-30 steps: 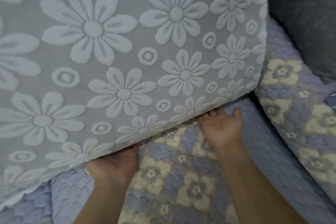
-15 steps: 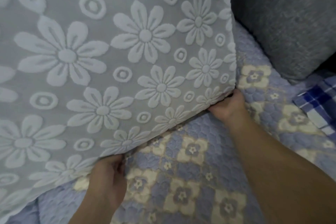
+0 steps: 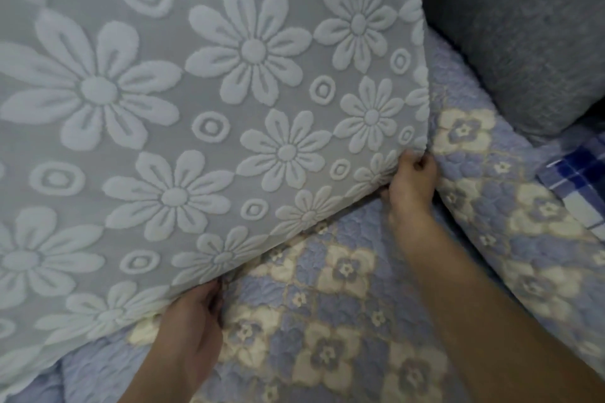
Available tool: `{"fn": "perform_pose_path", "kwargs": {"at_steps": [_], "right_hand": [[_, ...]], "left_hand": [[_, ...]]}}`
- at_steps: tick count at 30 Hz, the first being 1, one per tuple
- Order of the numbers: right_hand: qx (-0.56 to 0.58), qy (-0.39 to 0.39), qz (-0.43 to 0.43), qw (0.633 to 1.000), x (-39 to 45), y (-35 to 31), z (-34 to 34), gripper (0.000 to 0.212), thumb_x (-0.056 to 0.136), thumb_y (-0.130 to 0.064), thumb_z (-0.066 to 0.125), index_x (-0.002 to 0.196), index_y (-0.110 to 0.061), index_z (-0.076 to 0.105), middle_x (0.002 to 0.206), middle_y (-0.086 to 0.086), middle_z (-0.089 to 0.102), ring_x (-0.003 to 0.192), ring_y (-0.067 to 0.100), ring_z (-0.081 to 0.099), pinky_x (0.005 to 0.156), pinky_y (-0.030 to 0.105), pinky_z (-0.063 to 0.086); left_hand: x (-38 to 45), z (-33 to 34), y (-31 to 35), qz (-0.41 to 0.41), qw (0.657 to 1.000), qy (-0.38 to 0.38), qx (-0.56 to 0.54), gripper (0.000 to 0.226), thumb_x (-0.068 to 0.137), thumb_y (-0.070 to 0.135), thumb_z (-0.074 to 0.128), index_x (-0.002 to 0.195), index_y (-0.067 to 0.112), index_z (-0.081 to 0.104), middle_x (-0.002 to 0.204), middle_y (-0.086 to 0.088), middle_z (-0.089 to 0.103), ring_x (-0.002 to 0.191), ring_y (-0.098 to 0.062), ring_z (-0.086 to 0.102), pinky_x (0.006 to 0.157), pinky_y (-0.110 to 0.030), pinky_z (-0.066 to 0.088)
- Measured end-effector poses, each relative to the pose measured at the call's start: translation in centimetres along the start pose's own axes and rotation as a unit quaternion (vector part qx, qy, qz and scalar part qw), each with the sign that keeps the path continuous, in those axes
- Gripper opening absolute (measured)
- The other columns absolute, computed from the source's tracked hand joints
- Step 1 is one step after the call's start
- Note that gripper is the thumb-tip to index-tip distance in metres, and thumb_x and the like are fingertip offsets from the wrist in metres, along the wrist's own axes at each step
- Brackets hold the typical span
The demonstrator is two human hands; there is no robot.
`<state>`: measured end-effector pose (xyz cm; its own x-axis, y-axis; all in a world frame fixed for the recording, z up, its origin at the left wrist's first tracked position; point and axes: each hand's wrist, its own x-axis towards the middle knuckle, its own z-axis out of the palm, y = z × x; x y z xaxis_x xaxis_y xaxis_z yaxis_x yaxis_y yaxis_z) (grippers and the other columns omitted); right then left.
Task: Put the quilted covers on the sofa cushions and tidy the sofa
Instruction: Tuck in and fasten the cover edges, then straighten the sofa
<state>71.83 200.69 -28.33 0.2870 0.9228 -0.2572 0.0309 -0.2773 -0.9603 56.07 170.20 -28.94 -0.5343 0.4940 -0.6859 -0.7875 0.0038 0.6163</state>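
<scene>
Now the right hand (image 3: 412, 185) is pinching the lower right corner of the sofa cushion (image 3: 209, 114), fingers (image 3: 420, 163) curling round the edge; a second ago they were lying spread and flat under that edge, farther in. The left hand (image 3: 193, 330) is gripping the bottom edge, its fingertips tucking out of sight beneath, much as before. Above both hands the cushion is standing tilted, flower-embossed face toward the camera. Under the fingers the quilted cover (image 3: 330, 314) is lying spread. Beyond the right fingers, a grey back cushion (image 3: 523, 36) and checked cloth (image 3: 576, 180). Judgement: the grip is shifting to the corner, probably for seating the cushion squarely.
</scene>
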Motion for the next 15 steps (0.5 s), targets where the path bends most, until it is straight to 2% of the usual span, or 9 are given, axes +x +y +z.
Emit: {"fn": "perform_pose_path", "kwargs": {"at_steps": [2, 3, 5, 8, 10, 12, 14, 15], "right_hand": [[-0.116, 0.028, -0.043, 0.992, 0.1, -2.1, -0.4, 0.036, 0.094, -0.046, 0.051, 0.116, -0.023, 0.067, 0.114, 0.004, 0.07, 0.105, 0.027, 0.065, 0.085, 0.034, 0.052], [-0.188, 0.047, -0.054, 0.98, 0.4, -2.6, -0.7, 0.032, 0.098, -0.037, 0.052, 0.114, -0.014, 0.068, 0.114, 0.01, 0.069, 0.107, 0.031, 0.063, 0.081, 0.031, 0.047], [-0.3, 0.08, -0.074, 0.948, 0.5, -3.2, -1.6, 0.027, 0.1, -0.028, 0.051, 0.111, -0.006, 0.064, 0.116, 0.017, 0.067, 0.109, 0.036, 0.06, 0.082, 0.036, 0.045], [-0.344, 0.114, -0.083, 0.928, -1.3, -2.8, -2.1, 0.023, 0.099, -0.018, 0.05, 0.112, -0.002, 0.059, 0.119, 0.023, 0.064, 0.109, 0.04, 0.059, 0.079, 0.039, 0.043], [-0.288, 0.121, -0.062, 0.948, -2.2, -3.4, -1.3, 0.025, 0.1, -0.016, 0.046, 0.116, -0.002, 0.059, 0.122, 0.022, 0.062, 0.112, 0.039, 0.057, 0.079, 0.036, 0.04], [-0.177, 0.117, -0.019, 0.977, -2.8, -3.2, 0.0, 0.03, 0.099, -0.018, 0.048, 0.124, -0.006, 0.058, 0.128, 0.015, 0.062, 0.116, 0.032, 0.057, 0.082, 0.029, 0.04], [-0.025, 0.072, 0.083, 0.994, -5.0, -2.3, 0.3, 0.039, 0.094, -0.028, 0.052, 0.129, -0.011, 0.056, 0.13, 0.011, 0.062, 0.112, 0.027, 0.062, 0.084, 0.028, 0.049], [0.036, 0.022, 0.155, 0.987, -7.4, -1.4, 0.4, 0.038, 0.094, -0.034, 0.052, 0.126, -0.014, 0.057, 0.125, 0.012, 0.065, 0.106, 0.027, 0.065, 0.082, 0.032, 0.054]], "left_hand": [[-0.1, 0.3, -0.4, 0.006, 1.0, 0.019, -0.003, 0.042, 0.098, 0.008, 0.05, 0.139, 0.015, 0.058, 0.123, 0.003, 0.069, 0.071, 0.002, 0.069, 0.056, -0.011, 0.053], [-0.3, 0.5, -0.3, 0.004, 1.0, 0.029, 0.0, 0.039, 0.101, 0.008, 0.047, 0.137, 0.017, 0.058, 0.113, 0.007, 0.071, 0.067, 0.003, 0.068, 0.054, -0.01, 0.052], [-0.3, 0.8, -0.2, -0.003, 0.999, 0.042, 0.018, 0.037, 0.103, 0.008, 0.044, 0.135, 0.02, 0.059, 0.101, 0.01, 0.072, 0.069, 0.003, 0.069, 0.055, -0.01, 0.053], [-0.3, 0.6, -0.1, -0.023, 0.998, 0.048, 0.024, 0.038, 0.104, 0.009, 0.043, 0.136, 0.02, 0.058, 0.113, 0.006, 0.07, 0.087, -0.004, 0.067, 0.069, -0.018, 0.056], [-0.5, 1.2, 0.2, -0.022, 0.998, 0.052, 0.027, 0.034, 0.105, 0.011, 0.043, 0.133, 0.022, 0.06, 0.115, 0.006, 0.069, 0.094, -0.006, 0.064, 0.075, -0.022, 0.049], [-0.4, 1.8, 0.6, -0.013, 0.998, 0.058, 0.027, 0.029, 0.106, 0.013, 0.044, 0.123, 0.026, 0.063, 0.11, 0.01, 0.069, 0.091, -0.004, 0.063, 0.073, -0.02, 0.046], [-0.4, 2.5, 0.7, -0.014, 0.998, 0.053, 0.027, 0.026, 0.106, 0.014, 0.045, 0.119, 0.027, 0.063, 0.106, 0.01, 0.069, 0.086, -0.003, 0.064, 0.068, -0.018, 0.047], [-0.6, 2.4, 1.1, -0.013, 0.998, 0.055, 0.026, 0.024, 0.105, 0.013, 0.046, 0.117, 0.026, 0.063, 0.103, 0.01, 0.07, 0.083, -0.003, 0.066, 0.064, -0.017, 0.05]]}}
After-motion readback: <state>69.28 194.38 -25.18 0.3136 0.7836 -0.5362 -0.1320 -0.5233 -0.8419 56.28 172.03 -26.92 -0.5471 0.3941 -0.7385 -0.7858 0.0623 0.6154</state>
